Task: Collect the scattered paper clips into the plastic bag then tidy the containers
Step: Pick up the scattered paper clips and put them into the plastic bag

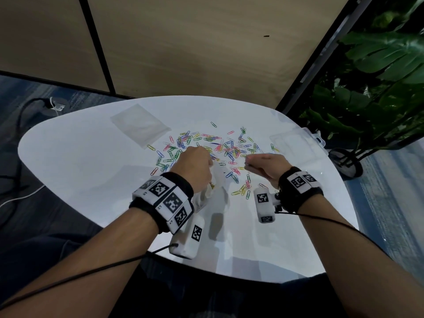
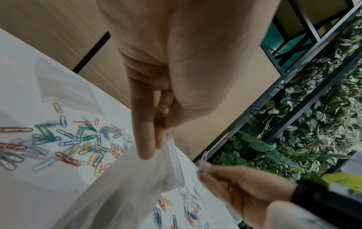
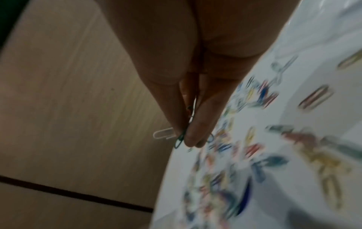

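Note:
Coloured paper clips (image 1: 220,148) lie scattered over the middle of the white table (image 1: 80,161). My left hand (image 1: 195,166) pinches the top edge of a clear plastic bag (image 1: 213,187) that hangs below it; the left wrist view shows the bag (image 2: 141,182) and the pinching fingers (image 2: 145,139). My right hand (image 1: 263,165) is just right of the bag and pinches a few paper clips (image 3: 180,139) between its fingertips. From the left wrist, those paper clips (image 2: 202,162) stick up from the right hand (image 2: 235,190).
A flat clear bag (image 1: 140,127) lies at the table's back left. A clear plastic box (image 1: 298,141) sits at the right edge. Green plants (image 1: 378,88) stand behind it. Wood-panel wall behind the table; cables on the floor at left.

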Tool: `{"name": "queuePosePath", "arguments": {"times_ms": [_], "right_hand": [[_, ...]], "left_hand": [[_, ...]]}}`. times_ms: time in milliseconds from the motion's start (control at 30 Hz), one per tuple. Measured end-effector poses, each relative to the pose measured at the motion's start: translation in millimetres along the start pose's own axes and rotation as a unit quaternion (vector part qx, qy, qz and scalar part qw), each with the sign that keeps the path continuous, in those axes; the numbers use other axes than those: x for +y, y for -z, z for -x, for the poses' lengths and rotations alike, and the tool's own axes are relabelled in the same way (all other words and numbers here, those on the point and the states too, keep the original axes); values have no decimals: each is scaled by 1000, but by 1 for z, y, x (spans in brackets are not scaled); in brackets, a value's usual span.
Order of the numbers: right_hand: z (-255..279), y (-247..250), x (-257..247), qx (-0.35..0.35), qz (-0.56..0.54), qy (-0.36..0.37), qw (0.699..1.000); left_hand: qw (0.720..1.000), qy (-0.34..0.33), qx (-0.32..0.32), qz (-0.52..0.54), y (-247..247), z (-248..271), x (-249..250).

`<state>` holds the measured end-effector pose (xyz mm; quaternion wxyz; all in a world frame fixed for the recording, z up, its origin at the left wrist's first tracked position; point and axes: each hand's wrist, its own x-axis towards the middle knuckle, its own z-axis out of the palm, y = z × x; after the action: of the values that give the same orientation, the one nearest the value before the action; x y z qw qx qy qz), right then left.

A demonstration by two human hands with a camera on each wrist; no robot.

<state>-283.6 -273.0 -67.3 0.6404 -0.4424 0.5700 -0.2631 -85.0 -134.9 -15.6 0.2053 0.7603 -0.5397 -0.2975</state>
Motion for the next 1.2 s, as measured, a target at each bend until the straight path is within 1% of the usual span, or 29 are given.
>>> {"name": "queuePosePath", "arguments": {"times_ms": [33, 67, 100, 167, 233, 367, 433, 500, 533, 567, 600, 633, 667, 733, 767, 800, 833, 867, 900, 967, 1000, 1033, 1100, 1167, 1200], "right_hand": [[13, -10, -9, -34, -36, 4, 999], [25, -20, -15, -73, -49, -2, 996], [36, -31, -19, -108, -41, -14, 993], [52, -48, -17, -145, 11, -30, 989], [59, -66, -9, -140, 81, -20, 987], [55, -87, 5, -86, 216, 66, 970], [57, -91, 4, -54, 294, 104, 949], [61, -95, 0, -45, 372, 165, 912], [61, -96, -1, -58, 405, 187, 893], [62, -96, -2, -77, 429, 194, 879], [63, -96, -4, -99, 442, 189, 871], [63, -95, -5, -121, 439, 183, 871], [62, -93, -7, -139, 416, 177, 881], [63, -86, -14, -152, 328, 162, 918], [60, -79, -18, -141, 288, 151, 935], [54, -68, -20, -120, 267, 142, 946], [46, -55, -21, -92, 274, 135, 948], [34, -38, -18, -60, 315, 126, 939], [23, -19, -13, -29, 392, 106, 913], [5, 16, 3, 18, 571, 36, 820], [-1, 31, 13, 31, 621, -1, 783], [-4, 44, 23, 39, 641, -35, 766], [-7, 64, 41, 33, 647, -79, 757], [-9, 75, 56, 16, 649, -85, 756], [-10, 76, 62, 14, 645, -75, 761]], "left_hand": [[1000, 3, 0, 4, 0, 0, 1], [1000, 5, 1, 9, 0, 1, 3], [1000, 7, 2, 12, 0, 1, 3], [1000, 8, 7, 13, -1, 2, 6], [1000, 6, 9, 14, -2, 3, 7], [1000, -2, 7, -2, -1, 4, 7], [1000, 1, 6, -2, 1, 4, 5], [1000, 1, 6, -1, 2, 4, 3], [1000, 1, 6, -4, 3, 4, 2], [1000, 2, 8, -9, 3, 4, 1], [1000, 5, 8, -11, 3, 3, 0], [1000, 9, 9, -10, 4, 2, -2], [1000, 11, 9, -7, 4, 2, -3], [1000, 15, 11, 0, 4, 2, -5], [1000, 16, 14, 3, 4, 3, -5], [1000, 16, 16, 8, 4, 3, -6], [1000, 16, 17, 10, 5, 4, -6], [1000, 15, 17, 11, 6, 5, -7], [1000, 14, 15, 10, 7, 6, -8], [1000, 10, 13, 3, 10, 7, -9], [1000, 8, 14, 0, 12, 8, -9], [1000, 9, 14, -3, 13, 8, -10], [1000, 12, 16, -8, 16, 10, -11], [1000, 15, 16, -12, 18, 10, -12], [1000, 16, 15, -13, 18, 9, -13]]}}
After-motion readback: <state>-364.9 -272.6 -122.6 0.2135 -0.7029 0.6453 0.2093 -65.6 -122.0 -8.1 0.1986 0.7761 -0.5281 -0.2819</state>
